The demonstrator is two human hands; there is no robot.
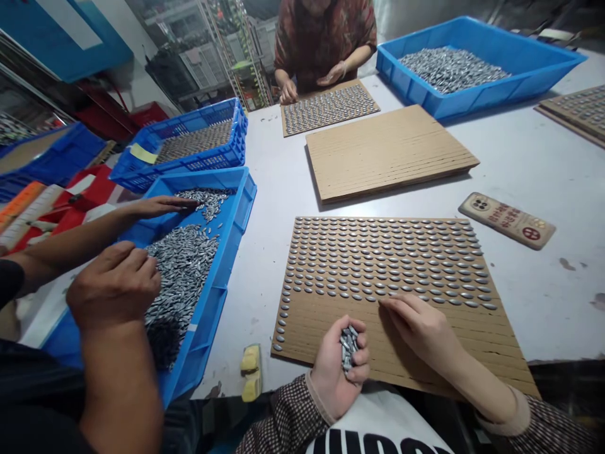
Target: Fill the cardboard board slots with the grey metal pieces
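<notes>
Our left hand holds a bunch of small silver pieces, its fingers shut tight around them. Our right hand rests with its fingers loose and open, at the near row of pieces on a ridged cardboard board on the counter. Just left of the board, another person's hands reach over a blue crate full of more pieces.

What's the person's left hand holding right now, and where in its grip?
A bunch of grey seed-shaped pieces, cupped in the palm of the left hand, with the fingers curled around them.
</notes>
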